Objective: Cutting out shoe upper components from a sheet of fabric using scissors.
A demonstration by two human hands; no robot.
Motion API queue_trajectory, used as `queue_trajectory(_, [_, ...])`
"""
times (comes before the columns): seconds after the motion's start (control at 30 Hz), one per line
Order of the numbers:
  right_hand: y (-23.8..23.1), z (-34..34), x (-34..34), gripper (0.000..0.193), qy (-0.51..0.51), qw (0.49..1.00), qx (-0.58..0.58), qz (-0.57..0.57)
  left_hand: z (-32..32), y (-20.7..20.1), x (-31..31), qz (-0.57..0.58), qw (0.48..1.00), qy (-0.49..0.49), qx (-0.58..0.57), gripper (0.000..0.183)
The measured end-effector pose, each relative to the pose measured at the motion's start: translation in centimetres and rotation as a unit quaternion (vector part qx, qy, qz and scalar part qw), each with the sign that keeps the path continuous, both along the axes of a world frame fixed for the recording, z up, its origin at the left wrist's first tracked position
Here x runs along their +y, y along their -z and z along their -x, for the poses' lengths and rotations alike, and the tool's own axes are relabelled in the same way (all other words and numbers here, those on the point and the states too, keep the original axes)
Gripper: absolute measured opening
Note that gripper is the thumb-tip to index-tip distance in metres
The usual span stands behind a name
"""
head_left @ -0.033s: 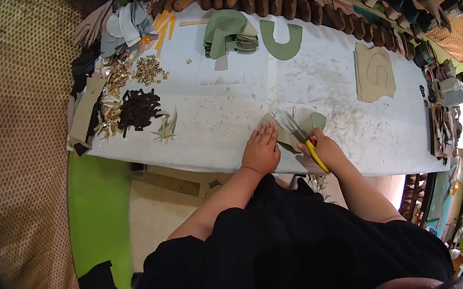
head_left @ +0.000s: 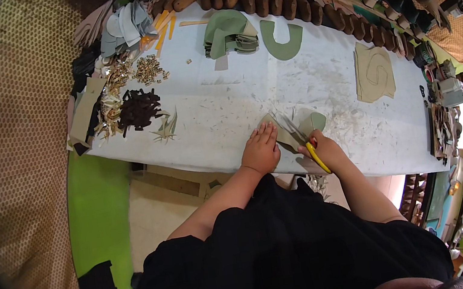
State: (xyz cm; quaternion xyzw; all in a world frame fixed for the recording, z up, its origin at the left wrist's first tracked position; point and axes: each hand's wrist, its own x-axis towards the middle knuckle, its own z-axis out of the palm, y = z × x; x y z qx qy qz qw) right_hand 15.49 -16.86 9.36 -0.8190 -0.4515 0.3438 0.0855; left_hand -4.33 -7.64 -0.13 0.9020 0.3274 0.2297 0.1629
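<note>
My left hand (head_left: pixel 261 150) lies flat near the table's front edge, its fingers stretched over a sage-green cut piece (head_left: pixel 283 137). Yellow-handled scissors (head_left: pixel 318 158) are gripped in my right hand (head_left: pixel 330 149), their blades pointing away from me over the table, just right of the left fingertips. Part of a green piece (head_left: pixel 319 121) shows beyond the right hand; whether it belongs to the piece under my left hand I cannot tell. At the far side lie a stack of curved green pieces (head_left: pixel 230 31) and a single U-shaped green piece (head_left: pixel 284 47).
A white-covered table (head_left: pixel 223 97) spans the view. Beige pieces with a drawn curve (head_left: pixel 374 71) lie right. On the left are dark brown strips (head_left: pixel 140 109), gold bits (head_left: pixel 150 70), green scraps (head_left: pixel 165 126) and grey pieces (head_left: pixel 128 24). Brown shoe lasts (head_left: pixel 263 2) line the back.
The scissors have shifted very slightly in my right hand. Both hands stay in nearly the same place.
</note>
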Motion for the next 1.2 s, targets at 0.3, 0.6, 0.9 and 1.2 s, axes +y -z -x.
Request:
queue_trajectory(0.3, [0.3, -1.4, -2.2, 0.057, -0.064, 0.981, 0.156, 0.1, -0.1, -0.2, 0.1, -0.01, 1.0, 0.002, -0.015, 0.039])
queue_trajectory(0.6, [1.4, -1.4, -1.4, 0.056, 0.04, 0.913, 0.396, 0.086, 0.0, 0.0, 0.3, -0.011, 1.0, 0.011, -0.024, 0.031])
queue_trajectory(0.9, [1.0, -0.5, 0.8, 0.057, 0.033, 0.921, 0.378, 0.089, 0.1, 0.0, 0.3, -0.003, 0.999, 0.011, -0.048, 0.029])
queue_trajectory(1.2, [2.2, -0.2, 0.8, 0.061, -0.049, 0.974, 0.22, 0.012, 0.5, 0.6, 0.1, 0.02, 0.998, 0.009, -0.051, 0.036])
